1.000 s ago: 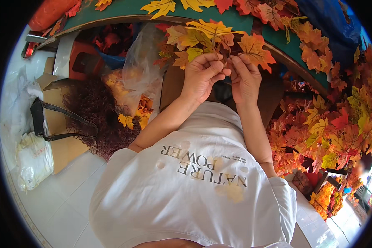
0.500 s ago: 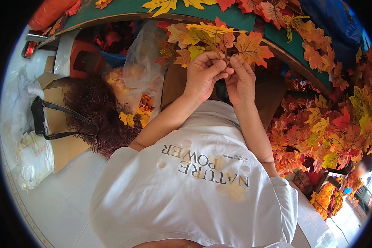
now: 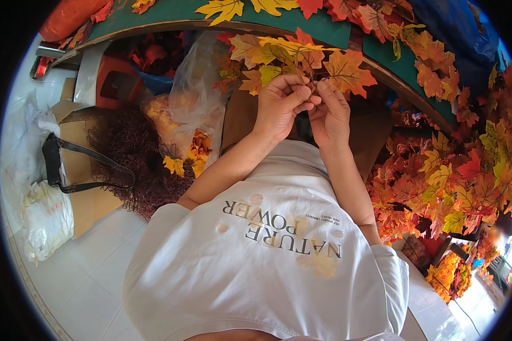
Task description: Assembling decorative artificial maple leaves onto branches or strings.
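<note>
A bunch of artificial maple leaves in orange, yellow and red fans out just past my fingertips, below the table edge. My left hand is closed in a pinch on its thin brown stems. Close beside it, my right hand pinches the same stems between thumb and forefinger. The fingertips of both hands nearly meet, and they partly cover the spot where the stems come together.
A green-topped table with loose leaves runs across the far side. Heaped maple garlands fill the right. At left are a cardboard box, dark curly strands, a clear plastic bag of leaves and a red stool.
The leaf bunch has shifted and turned slightly at the fingertips. Both hands keep their pinch in nearly the same place.
</note>
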Available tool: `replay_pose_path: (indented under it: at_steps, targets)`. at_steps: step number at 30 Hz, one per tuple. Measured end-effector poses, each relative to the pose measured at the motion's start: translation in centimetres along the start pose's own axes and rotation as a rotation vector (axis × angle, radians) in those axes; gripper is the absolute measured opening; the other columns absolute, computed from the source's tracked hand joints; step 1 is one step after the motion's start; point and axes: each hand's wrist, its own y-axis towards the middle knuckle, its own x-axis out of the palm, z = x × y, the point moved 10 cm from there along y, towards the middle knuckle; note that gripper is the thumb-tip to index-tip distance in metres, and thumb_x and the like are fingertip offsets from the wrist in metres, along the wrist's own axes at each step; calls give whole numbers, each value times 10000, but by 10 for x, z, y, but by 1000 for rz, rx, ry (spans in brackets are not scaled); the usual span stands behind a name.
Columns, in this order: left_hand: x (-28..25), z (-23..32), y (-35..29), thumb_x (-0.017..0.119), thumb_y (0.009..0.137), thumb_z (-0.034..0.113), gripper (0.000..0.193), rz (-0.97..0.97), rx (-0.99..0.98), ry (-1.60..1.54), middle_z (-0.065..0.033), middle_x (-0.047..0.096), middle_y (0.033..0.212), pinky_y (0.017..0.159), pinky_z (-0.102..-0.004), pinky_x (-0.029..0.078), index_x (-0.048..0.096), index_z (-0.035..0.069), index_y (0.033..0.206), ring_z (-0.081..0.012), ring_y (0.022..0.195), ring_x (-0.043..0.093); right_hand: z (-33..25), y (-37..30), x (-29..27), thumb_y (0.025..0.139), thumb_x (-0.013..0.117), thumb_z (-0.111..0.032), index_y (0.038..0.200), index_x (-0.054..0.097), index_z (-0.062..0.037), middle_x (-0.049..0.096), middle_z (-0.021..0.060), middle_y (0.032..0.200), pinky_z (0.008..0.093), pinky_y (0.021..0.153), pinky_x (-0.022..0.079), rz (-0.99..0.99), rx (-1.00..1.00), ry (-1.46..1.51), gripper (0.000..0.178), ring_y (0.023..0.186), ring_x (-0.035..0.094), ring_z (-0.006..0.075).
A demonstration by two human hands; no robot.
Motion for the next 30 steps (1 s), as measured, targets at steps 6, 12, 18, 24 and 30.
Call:
replay_pose_path:
  at_steps: [6,12,18,24,30]
  targets:
    - [0,2,0,598,853,23,131,8,17,-13,-101,644,842,616,-216,567,573,-12,977,-177,731,668,5,-2,1,862,602,-62,914,621,-49,641,17,869,202,677,491,-17,21,-10,57,759,608,84]
    - [-4,6,3,596,848,2,128,8,77,39,-102,640,816,593,-216,559,570,-13,973,-175,708,664,6,-4,1,850,606,-27,927,612,-45,639,31,870,227,682,514,-51,25,5,79,766,618,102]
    - [-9,14,3,606,848,25,115,62,117,227,-79,630,767,529,-196,510,573,-1,955,-138,651,634,3,-4,1,835,611,14,944,589,-36,632,35,862,251,691,530,-75,-62,-60,122,768,617,108]
    - [-27,8,4,600,870,99,88,82,121,386,-38,601,731,498,-203,451,548,38,905,-89,580,556,6,5,0,837,619,3,939,576,-1,628,37,840,247,690,510,-206,-140,-531,111,771,606,105]
    - [-31,42,2,621,863,110,84,277,224,136,-28,612,739,490,-184,488,567,46,873,-120,654,633,-11,-3,14,886,560,-31,1027,588,8,616,63,900,261,726,505,-402,-299,-974,149,791,608,142]
